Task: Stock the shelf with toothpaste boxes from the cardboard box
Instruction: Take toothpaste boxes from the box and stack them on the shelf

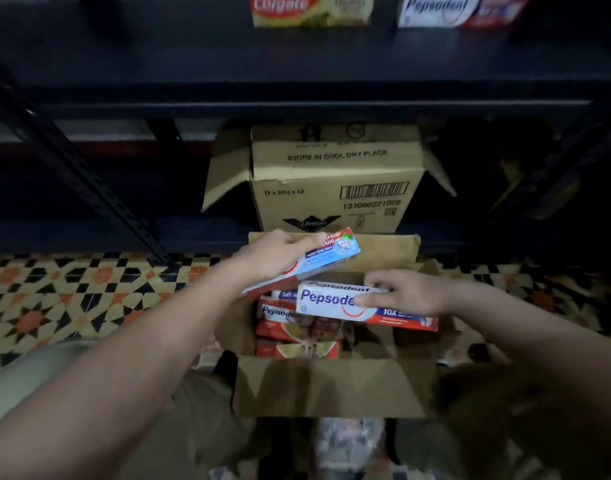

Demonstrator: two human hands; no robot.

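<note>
We record 2 hands over the open brown cardboard box (332, 386) on the patterned tile floor (54, 292), the left hand (276, 252) gripping 1 glossy rectangular toothpaste box (335, 252), the right hand (406, 296) pinching 1 Pepsodent box (326, 301), and 2 boxes on the dark shelf (297, 64).

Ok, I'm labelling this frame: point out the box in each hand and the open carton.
left-hand toothpaste box (335, 252), head view, blue face.
right-hand Pepsodent box (328, 301), head view, white front.
cardboard carton (332, 386), head view, near flap.

Head-height, facing down, close in
</note>
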